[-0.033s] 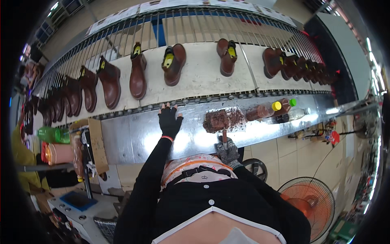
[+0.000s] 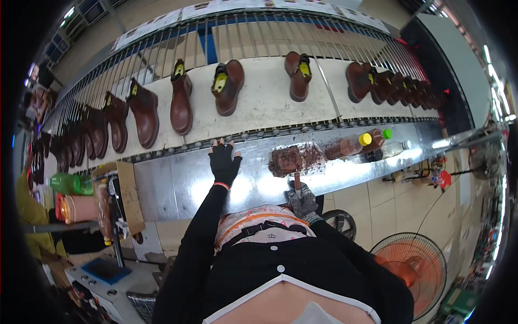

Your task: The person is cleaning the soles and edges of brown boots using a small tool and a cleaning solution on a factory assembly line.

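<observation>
My left hand [image 2: 224, 163], in a black fingerless glove, lies flat on the metal ledge [image 2: 162, 181] with its fingers spread, the tips close to the conveyor chain. A mottled grey glove covers my right hand [image 2: 302, 203], which is closed around a short brown handle [image 2: 298, 181]. That handle reaches a block caked in brown [image 2: 287, 161], apparently a brush head, resting on a smeared patch of the ledge. Beyond the chain, brown ankle boots stand on a pale conveyor belt [image 2: 264, 102]. Nearest my left hand are one boot [image 2: 182, 110] and another [image 2: 228, 89] showing yellow inside.
To the right on the ledge lie a yellow-capped bottle [image 2: 345, 146], a green-capped bottle [image 2: 380, 139] and a clear bottle [image 2: 396, 150]. A cardboard box [image 2: 129, 194] bounds the left end. An orange fan [image 2: 410, 270] stands at lower right. Metal rods [image 2: 259, 35] line the conveyor's far side.
The boots on the belt have shifted slightly to the left. My hands and the brown handle stay in about the same place.
</observation>
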`<state>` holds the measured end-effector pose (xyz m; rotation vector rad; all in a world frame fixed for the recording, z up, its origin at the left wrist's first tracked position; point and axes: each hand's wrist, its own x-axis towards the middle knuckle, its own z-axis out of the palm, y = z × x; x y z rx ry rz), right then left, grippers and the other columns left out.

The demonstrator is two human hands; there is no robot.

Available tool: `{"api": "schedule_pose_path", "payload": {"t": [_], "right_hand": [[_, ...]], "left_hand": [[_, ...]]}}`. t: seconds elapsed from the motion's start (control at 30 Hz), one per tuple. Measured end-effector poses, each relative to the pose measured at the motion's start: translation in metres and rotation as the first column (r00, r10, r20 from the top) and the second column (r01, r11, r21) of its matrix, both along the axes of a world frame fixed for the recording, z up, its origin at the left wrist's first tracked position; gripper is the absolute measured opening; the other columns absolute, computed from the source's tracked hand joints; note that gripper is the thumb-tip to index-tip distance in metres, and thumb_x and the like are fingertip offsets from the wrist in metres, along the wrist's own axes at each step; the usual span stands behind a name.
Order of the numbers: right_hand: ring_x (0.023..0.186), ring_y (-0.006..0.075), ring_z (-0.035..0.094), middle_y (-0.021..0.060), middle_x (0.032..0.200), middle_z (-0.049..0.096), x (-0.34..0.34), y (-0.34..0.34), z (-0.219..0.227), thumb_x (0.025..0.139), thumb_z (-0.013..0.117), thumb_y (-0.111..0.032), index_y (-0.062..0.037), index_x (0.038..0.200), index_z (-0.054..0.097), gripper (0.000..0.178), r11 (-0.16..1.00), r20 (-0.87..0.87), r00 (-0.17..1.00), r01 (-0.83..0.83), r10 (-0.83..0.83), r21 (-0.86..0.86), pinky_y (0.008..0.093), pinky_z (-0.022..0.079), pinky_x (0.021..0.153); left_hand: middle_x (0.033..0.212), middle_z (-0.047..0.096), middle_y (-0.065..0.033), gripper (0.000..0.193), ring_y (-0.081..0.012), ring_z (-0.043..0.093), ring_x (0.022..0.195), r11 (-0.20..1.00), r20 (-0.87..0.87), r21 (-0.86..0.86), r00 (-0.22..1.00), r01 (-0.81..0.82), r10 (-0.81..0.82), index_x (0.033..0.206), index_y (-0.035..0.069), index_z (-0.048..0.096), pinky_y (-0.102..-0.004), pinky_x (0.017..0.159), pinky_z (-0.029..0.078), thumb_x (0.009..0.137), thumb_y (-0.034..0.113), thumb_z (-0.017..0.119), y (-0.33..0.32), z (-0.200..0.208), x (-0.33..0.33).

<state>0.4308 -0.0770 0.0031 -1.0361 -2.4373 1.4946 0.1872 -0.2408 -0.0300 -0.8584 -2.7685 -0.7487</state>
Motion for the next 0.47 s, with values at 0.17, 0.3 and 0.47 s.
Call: {"api": "schedule_pose_path", "payload": {"t": [0.17, 0.3, 0.47], "right_hand": [[0.099, 0.0319, 0.059, 0.0157, 0.106, 0.061, -0.001, 0.004, 0.015, 0.081, 0.059, -0.03, -0.0089, 0.116, 0.056, 0.041, 0.999, 0.142, 0.989, -0.037, 0.037, -0.003, 0.0402, 0.046, 0.085], [0.099, 0.0317, 0.059, 0.0149, 0.107, 0.061, -0.002, 0.005, 0.024, 0.081, 0.059, -0.032, -0.0107, 0.117, 0.055, 0.042, 0.999, 0.144, 0.989, -0.026, 0.02, 0.042, 0.0398, 0.046, 0.085], [0.102, 0.0305, 0.058, 0.0149, 0.111, 0.06, 0.0, 0.007, 0.027, 0.081, 0.058, -0.034, -0.0103, 0.121, 0.053, 0.046, 0.998, 0.194, 0.979, -0.054, 0.056, -0.015, 0.0389, 0.045, 0.087]], "left_hand": [[0.129, 0.048, -0.0196, 0.047, -0.0357, 0.038, 0.125, 0.999, -0.039, -0.037, 0.999, -0.004, 0.003, 0.12, 0.011, 0.056, -0.0479, 0.106, 0.023, 0.078, 0.032, 0.062, 0.002, -0.005, -0.003], [0.127, 0.05, -0.0193, 0.048, -0.0353, 0.038, 0.125, 0.999, -0.046, -0.048, 0.999, 0.006, -0.008, 0.121, 0.011, 0.056, -0.0479, 0.106, 0.023, 0.078, 0.032, 0.063, 0.004, -0.005, -0.002], [0.129, 0.049, -0.0183, 0.049, -0.0348, 0.037, 0.127, 0.999, -0.024, -0.015, 0.999, 0.029, -0.029, 0.121, 0.013, 0.056, -0.0486, 0.107, 0.022, 0.077, 0.034, 0.064, 0.004, -0.004, -0.003]]}}
